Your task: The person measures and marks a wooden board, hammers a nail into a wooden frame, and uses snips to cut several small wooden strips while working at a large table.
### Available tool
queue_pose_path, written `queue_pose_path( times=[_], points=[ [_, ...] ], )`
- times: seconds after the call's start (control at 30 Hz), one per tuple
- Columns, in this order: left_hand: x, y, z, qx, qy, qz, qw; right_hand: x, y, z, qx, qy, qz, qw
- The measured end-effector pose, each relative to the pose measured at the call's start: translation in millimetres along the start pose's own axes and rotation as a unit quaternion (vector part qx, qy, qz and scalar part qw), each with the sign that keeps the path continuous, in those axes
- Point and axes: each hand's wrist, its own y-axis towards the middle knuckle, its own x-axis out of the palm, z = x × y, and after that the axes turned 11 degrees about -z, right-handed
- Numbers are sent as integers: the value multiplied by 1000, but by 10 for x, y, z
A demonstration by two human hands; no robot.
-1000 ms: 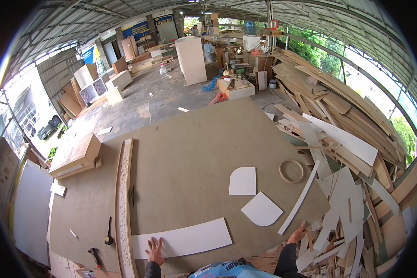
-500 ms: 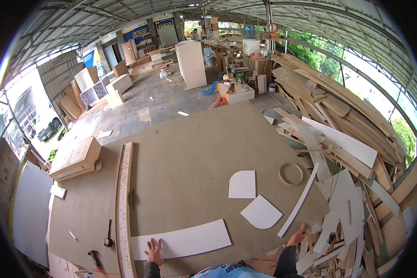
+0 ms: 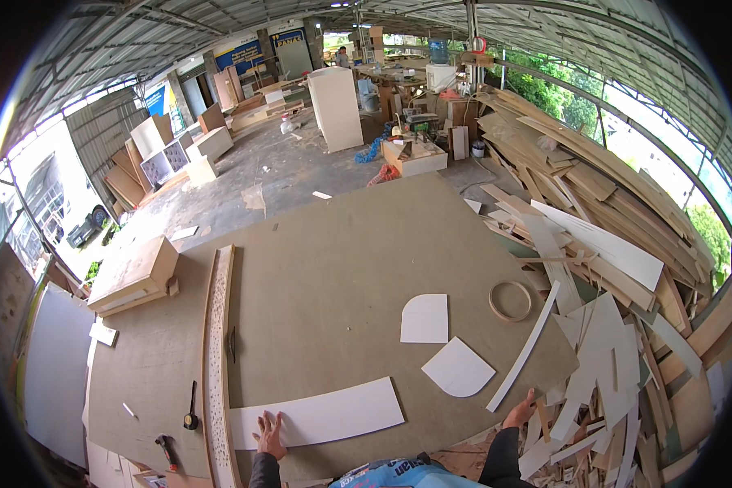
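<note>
A long, slightly curved white panel [image 3: 333, 413] lies on the near part of the brown board tabletop [image 3: 325, 276]. On the panel's left part my left hand [image 3: 269, 434] rests flat with its fingers spread. By the tabletop's near right edge is my right hand [image 3: 519, 410], its fingers stretched out and partly hidden, nothing seen in it. The tip of a narrow curved white strip [image 3: 526, 350] lies close to that hand. Two white pieces with one rounded corner, an upper one [image 3: 425, 319] and a lower one [image 3: 459, 368], lie between the hands, further in.
A long wooden trough-like piece [image 3: 217, 358] crosses the board at left, beside a tape measure [image 3: 190, 420] and a hammer [image 3: 166, 453]. A wooden ring [image 3: 491, 302] lies at right. Offcuts [image 3: 602, 366] heap up beyond the right edge. A wooden box [image 3: 134, 272] stands at far left.
The view has tilted a little, so things on the board sit slightly higher in the picture. Both hands stay in nearly the same places.
</note>
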Motion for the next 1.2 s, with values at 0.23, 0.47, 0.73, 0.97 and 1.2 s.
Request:
queue_pose_path(
  times=[0.23,0.47,0.73,0.97,1.2],
  points=[
    [67,-39,5,-13,69,43,997,12,86,109,-28,20,28,999],
    [49,-44,85,-15,118,37,992,1,204,181,-28,50,11,998],
    [60,-10,54,-27,106,24,994,-21,189,180,-7,6,25,1000],
    [77,17,35,-19,85,37,996,12,228,240,-30,11,35,999],
    [129,27,-33,-11,100,53,994,-2,141,156,-17,-18,26,999]
  ],
)
